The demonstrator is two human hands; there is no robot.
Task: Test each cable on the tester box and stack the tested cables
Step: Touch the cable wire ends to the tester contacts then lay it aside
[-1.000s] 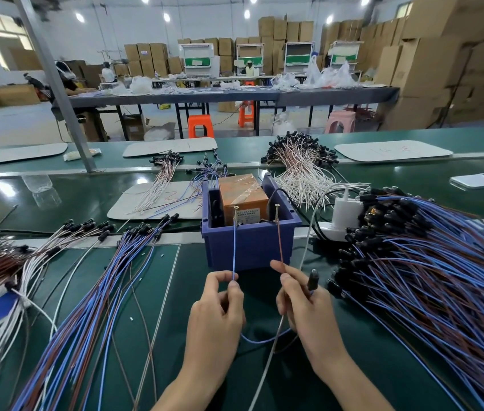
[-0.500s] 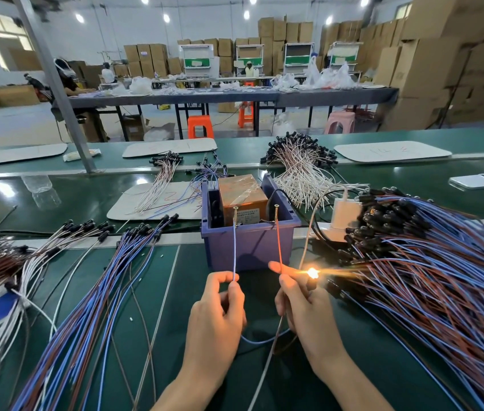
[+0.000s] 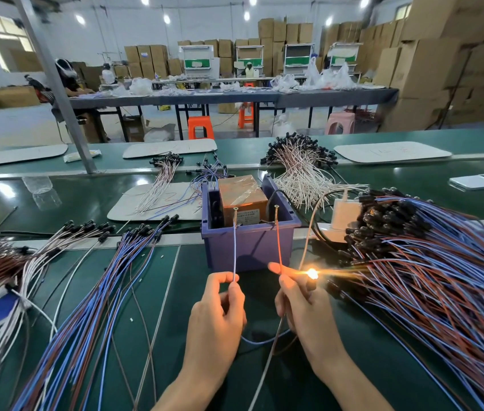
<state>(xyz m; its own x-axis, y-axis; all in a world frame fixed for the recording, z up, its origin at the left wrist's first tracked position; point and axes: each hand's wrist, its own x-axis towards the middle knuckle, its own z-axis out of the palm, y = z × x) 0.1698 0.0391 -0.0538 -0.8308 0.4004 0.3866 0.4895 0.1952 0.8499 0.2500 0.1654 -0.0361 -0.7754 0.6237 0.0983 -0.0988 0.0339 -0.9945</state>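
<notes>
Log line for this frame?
phase: test | left hand: pinches blue wire | right hand: holds red wire, bulb lit | tester box: wires at posts

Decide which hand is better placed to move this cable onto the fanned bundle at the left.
Probably left: the left hand pinches the blue lead nearest that fanned bundle; the right hand holds the lit bulb beside the opposite pile.

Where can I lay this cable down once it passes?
Bare mat lies between the fanned blue-brown bundle and the purple tester bin, crossed by a few stray wires. Farther back, belt is open between the white cable heap and the phone. Right of the right hand is crowded: the big cable pile lies close beside it.
</notes>
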